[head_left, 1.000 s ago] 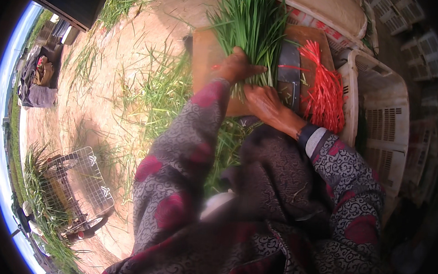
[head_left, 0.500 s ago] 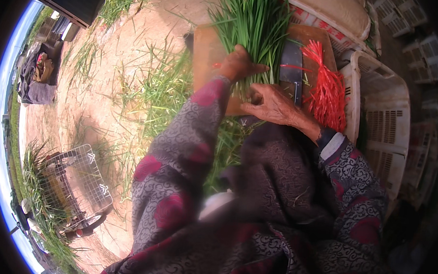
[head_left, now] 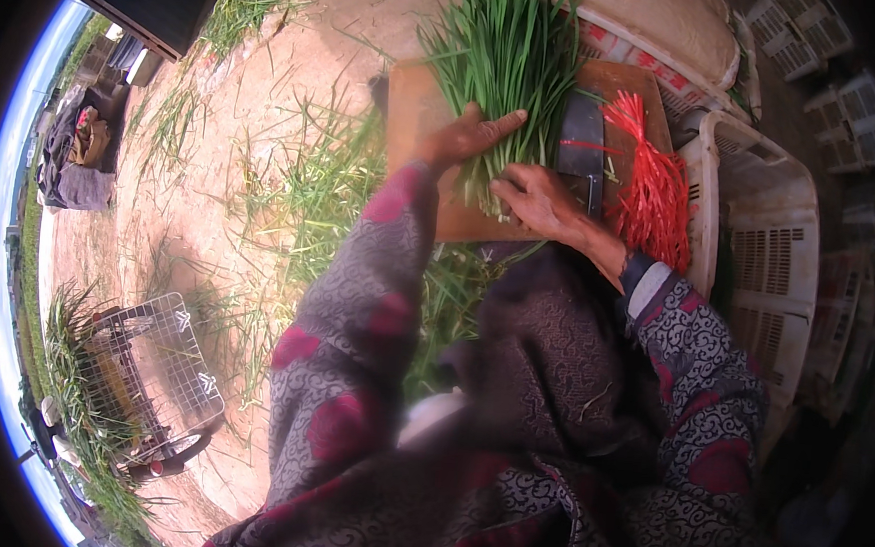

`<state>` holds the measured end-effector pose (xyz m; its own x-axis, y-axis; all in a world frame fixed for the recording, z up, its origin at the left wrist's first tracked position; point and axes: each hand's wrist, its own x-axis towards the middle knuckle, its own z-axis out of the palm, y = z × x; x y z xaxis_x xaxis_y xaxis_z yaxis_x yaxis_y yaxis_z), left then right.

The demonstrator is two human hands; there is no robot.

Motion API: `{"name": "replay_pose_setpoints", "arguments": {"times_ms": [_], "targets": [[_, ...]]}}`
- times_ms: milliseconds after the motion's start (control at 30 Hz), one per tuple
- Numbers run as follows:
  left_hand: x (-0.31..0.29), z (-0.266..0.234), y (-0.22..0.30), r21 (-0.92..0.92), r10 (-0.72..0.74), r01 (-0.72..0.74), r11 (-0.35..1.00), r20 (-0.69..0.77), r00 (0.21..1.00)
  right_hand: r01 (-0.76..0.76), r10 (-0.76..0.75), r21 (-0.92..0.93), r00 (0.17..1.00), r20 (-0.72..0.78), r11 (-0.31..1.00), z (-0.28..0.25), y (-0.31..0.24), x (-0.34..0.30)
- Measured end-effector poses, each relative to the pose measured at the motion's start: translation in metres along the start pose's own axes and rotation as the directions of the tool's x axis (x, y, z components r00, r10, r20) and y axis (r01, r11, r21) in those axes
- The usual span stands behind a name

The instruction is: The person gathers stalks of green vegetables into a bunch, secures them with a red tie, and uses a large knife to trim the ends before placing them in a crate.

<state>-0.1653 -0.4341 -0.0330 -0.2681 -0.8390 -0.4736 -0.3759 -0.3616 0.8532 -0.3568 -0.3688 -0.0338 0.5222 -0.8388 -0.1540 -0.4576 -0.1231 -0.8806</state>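
A thick bunch of garlic chives lies on a wooden board, its leaves pointing away from me and the pale stem ends toward me. My left hand is closed round the bunch from the left, thumb laid across the top. At the stem ends my right hand has its fingers curled against the stalks; its fingertips are partly hidden. Just right of the bunch rests a cleaver, handle toward me, with a red strip across its blade. A bundle of red plastic strips hangs over the board's right side.
A white plastic crate stands right of the board, a filled sack beyond it. Loose green leaves litter the ground at left. A wire-basket cart with greens stands farther left. More crates stand at far right.
My left hand has shifted slightly, its thumb now higher across the bunch. My right hand's fingers have curled in against the stem ends. The cleaver stays beside the bunch.
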Motion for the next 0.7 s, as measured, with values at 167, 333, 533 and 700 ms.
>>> {"name": "replay_pose_setpoints", "arguments": {"times_ms": [167, 333, 533, 700], "targets": [[0.027, 0.005, -0.043, 0.044, 0.206, -0.201, 0.978, -0.134, 0.969, 0.151, -0.173, -0.189, 0.980, -0.102, 0.970, 0.002, -0.001, -0.005], [0.027, 0.011, -0.040, 0.143, 0.208, -0.184, 0.972, -0.173, 0.963, 0.314, -0.375, -0.378, 0.922, -0.097, 0.871, 0.001, 0.001, -0.010], [0.016, 0.006, -0.039, 0.035, 0.190, -0.187, 0.982, -0.166, 0.968, 0.348, -0.332, -0.213, 0.937, 0.110, 0.913, 0.012, -0.047, -0.031], [-0.016, 0.005, -0.018, -0.401, 0.278, -0.290, 0.869, -0.088, 0.956, 0.245, -0.270, -0.161, 0.950, -0.158, 0.956, -0.008, -0.025, -0.001]]}}
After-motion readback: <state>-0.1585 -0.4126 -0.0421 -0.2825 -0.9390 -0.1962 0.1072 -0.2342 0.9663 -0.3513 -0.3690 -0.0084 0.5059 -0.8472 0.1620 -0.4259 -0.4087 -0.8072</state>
